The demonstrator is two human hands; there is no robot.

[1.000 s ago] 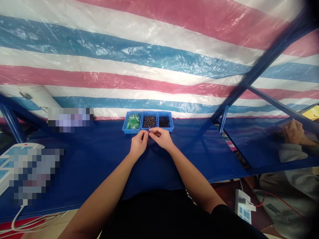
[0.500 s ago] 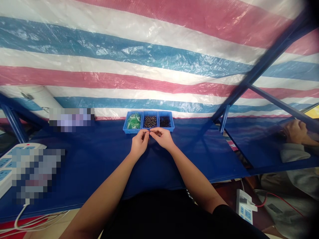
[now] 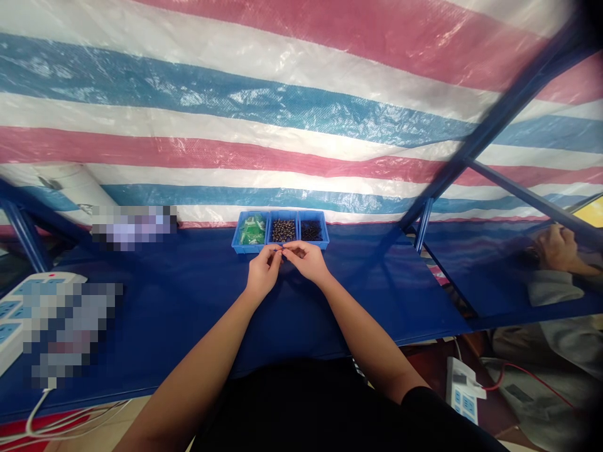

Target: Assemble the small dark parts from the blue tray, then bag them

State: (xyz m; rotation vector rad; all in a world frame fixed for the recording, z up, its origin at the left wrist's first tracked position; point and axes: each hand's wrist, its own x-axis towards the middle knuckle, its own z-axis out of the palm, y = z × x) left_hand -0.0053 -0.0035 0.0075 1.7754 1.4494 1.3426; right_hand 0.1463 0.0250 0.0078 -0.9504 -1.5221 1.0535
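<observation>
Head camera view: two bare arms reach out over a table with a dark blue cloth [image 3: 179,307] on it. The left hand [image 3: 261,274] and the right hand [image 3: 309,261] meet near the middle of the picture, side by side and touching at the tips. Both hands are curled in tight, with only a narrow gap inside each one. The thumb and first fingers of each hand pinch together on a tiny piece [image 3: 282,250]. The tiny piece sits right between the two hands, just above the cloth. It is too small to tell what it is.

At 12 o'clock from the hands, very close, three little blue bins stand in a row and touch each other. The left bin [image 3: 252,230] has green and clear bits in it. The middle bin [image 3: 283,230] has dark, shiny bits. The right bin [image 3: 312,230] has black bits. The tiny piece is just in front of the middle bin.

Behind the bins, at 12 o'clock, hangs a big striped sheet [image 3: 282,113] in red, white and blue. At 9 o'clock, far from the hands, a white power strip [image 3: 13,295] lies at the edge of the table. At 3 o'clock, well apart, another person's hand [image 3: 558,246] rests on the next table, behind a slanted blue bar [image 3: 494,119].
</observation>
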